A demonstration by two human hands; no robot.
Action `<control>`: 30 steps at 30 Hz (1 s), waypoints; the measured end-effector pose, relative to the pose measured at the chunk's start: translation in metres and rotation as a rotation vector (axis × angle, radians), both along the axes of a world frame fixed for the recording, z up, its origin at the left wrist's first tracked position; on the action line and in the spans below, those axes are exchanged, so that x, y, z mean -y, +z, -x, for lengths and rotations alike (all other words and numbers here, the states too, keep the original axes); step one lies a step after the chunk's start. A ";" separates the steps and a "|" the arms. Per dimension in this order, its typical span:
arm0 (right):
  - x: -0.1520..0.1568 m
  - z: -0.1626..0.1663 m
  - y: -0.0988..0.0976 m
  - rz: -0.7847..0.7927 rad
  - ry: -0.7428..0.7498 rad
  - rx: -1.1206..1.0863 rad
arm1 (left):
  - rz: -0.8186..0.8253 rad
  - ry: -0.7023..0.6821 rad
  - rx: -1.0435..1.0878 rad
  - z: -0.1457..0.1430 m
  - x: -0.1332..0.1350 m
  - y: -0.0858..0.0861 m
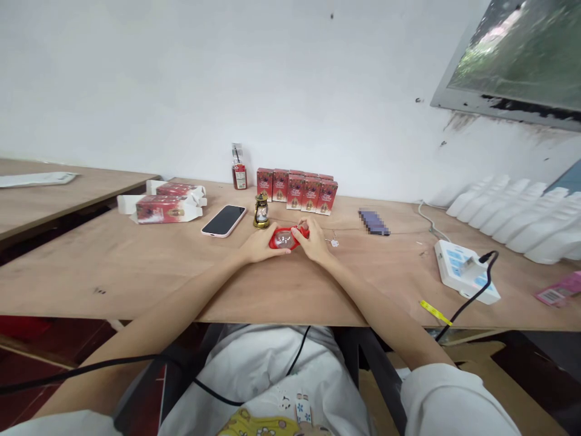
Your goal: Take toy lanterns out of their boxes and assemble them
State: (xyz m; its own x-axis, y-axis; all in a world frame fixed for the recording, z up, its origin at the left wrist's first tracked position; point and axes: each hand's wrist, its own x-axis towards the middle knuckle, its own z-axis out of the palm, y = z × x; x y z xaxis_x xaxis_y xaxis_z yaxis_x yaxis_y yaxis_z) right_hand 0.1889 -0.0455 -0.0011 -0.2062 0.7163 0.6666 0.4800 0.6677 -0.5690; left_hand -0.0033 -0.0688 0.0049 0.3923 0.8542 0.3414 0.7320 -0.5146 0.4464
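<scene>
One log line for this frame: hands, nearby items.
left hand: holds red lantern | right hand: holds same | nearby: gold lantern, phone, red boxes

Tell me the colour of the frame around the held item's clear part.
The frame is red, seen in the head view.

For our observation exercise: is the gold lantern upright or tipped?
Upright: the gold lantern stands with its base down on the table.

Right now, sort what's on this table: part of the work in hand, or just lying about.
Likely part of the work:
- red lantern-like piece, in left hand and right hand
- bronze-coloured lantern
- upright red boxes
- open cartons

Apparently just lying about:
- phone
- bottle
- power strip
- yellow strip
</scene>
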 end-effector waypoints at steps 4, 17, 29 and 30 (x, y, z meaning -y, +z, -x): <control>0.001 0.001 0.001 -0.020 0.030 -0.004 | -0.011 0.005 -0.013 0.000 -0.001 0.000; -0.016 -0.017 0.011 0.115 -0.121 -0.107 | 0.105 0.123 0.202 0.001 -0.002 0.005; -0.061 -0.083 0.000 0.188 -0.568 0.180 | 0.160 0.166 0.425 0.005 -0.010 -0.002; -0.059 -0.081 0.000 0.165 -0.550 0.258 | 0.162 0.169 0.424 0.005 -0.010 -0.002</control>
